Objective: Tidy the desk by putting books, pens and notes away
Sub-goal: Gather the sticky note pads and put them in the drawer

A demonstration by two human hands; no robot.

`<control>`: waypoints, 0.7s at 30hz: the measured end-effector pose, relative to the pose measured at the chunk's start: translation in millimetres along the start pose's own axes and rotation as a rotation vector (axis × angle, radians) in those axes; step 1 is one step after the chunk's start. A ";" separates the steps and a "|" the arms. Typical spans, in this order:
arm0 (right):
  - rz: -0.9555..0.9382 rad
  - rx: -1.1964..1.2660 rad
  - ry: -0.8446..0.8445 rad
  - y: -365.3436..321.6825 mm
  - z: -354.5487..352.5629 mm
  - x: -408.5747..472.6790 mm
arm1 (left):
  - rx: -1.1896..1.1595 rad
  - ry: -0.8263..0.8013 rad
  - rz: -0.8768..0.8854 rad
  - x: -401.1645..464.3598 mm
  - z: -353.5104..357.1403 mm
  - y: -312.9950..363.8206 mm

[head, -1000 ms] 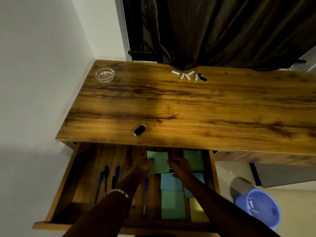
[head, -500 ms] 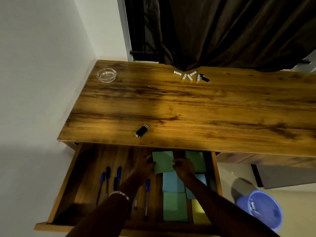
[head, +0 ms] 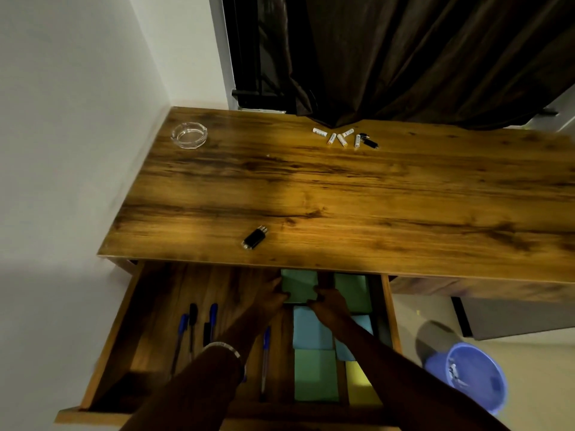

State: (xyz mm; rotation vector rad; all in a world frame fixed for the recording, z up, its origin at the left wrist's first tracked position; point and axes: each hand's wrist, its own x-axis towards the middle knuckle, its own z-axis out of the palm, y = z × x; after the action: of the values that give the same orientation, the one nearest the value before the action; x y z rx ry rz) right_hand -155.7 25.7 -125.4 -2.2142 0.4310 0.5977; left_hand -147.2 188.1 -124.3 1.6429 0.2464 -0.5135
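Head view of a wooden counter set against a white wall, with an open drawer pulled out below its near edge in the lower centre of the frame. Both forearms reach into the drawer. The left hand grips the left edge of a green note pad, fingers curled against it; the right hand pinches the pad's lower right corner. The pad lies at the back of the drawer, partly beneath the counter's edge. A second green pad sits just to its right. Nearer the viewer lie two blue pads, a third green pad and a yellow pad, packed side by side in the drawer's right half. Several blue and black pens lie lengthwise in the drawer's left half, and one further blue pen lies between the forearms. A bangle circles the left wrist.

On the counter, a small black device rests near the front edge, a glass ashtray stands in the upper left corner, and a cluster of white batteries lies at the back edge below a dark curtain. A blue bin stands on the floor at the lower right.
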 end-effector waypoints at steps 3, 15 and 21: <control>-0.019 -0.025 -0.025 0.5 0.1 -0.4 | -0.003 -0.042 0.003 -0.1 1.6 2.7; -0.142 -0.288 -0.052 12.7 2.0 -3.7 | 0.081 -0.063 -0.008 -8.1 7.4 6.5; -0.206 -0.441 -0.076 17.0 2.6 -7.7 | 0.101 -0.070 -0.029 -11.4 12.1 16.3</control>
State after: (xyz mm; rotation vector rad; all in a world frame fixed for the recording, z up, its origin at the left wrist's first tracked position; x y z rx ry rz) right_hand -171.0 17.9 -133.0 -2.5994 0.0264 0.7131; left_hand -152.1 175.5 -105.3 1.7175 0.1956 -0.6133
